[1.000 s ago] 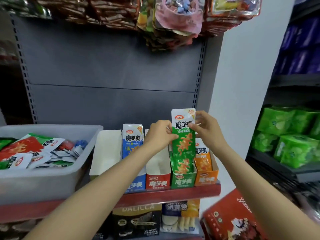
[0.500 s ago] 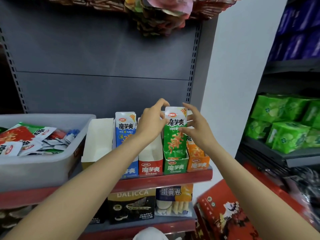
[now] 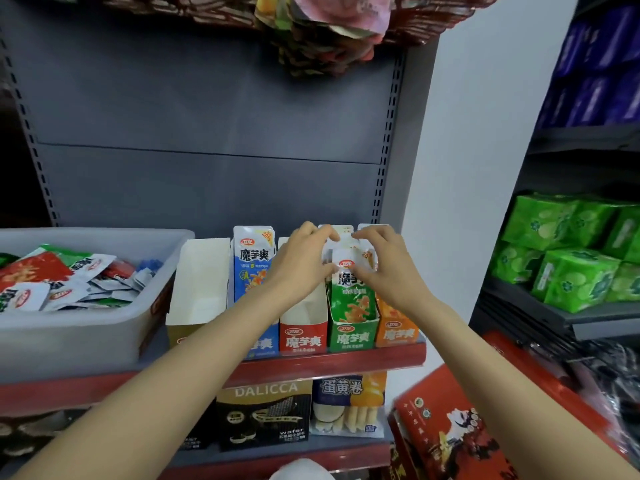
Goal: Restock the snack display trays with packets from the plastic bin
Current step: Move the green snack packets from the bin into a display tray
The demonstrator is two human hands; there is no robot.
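Five cardboard display trays stand in a row on the red-edged shelf (image 3: pixel 332 363). The green tray (image 3: pixel 351 338) holds green snack packets (image 3: pixel 353 301) standing upright. My left hand (image 3: pixel 303 268) and my right hand (image 3: pixel 386 268) both pinch the white top of the front green packet, which sits low in the tray. The blue tray (image 3: pixel 265 344) holds a blue packet (image 3: pixel 254 265). The red tray (image 3: pixel 303 339) and the pale tray (image 3: pixel 199 282) look empty. The orange tray (image 3: pixel 398 336) holds orange packets. At the left stands the grey plastic bin (image 3: pixel 86 329) with several mixed packets (image 3: pixel 52 282).
The grey back panel (image 3: pixel 214 116) rises behind the trays, and bagged snacks (image 3: pixel 329 32) hang overhead. On the lower shelf are a DALICCA wafer box (image 3: pixel 266 417) and an egg-roll pack (image 3: pixel 348 403). A red box (image 3: pixel 450 434) leans at lower right. Green packs (image 3: pixel 571 261) fill the right-hand shelf.
The green packet went from held high above the green tray down into it. Both hands followed it down and now sit on its top edge.
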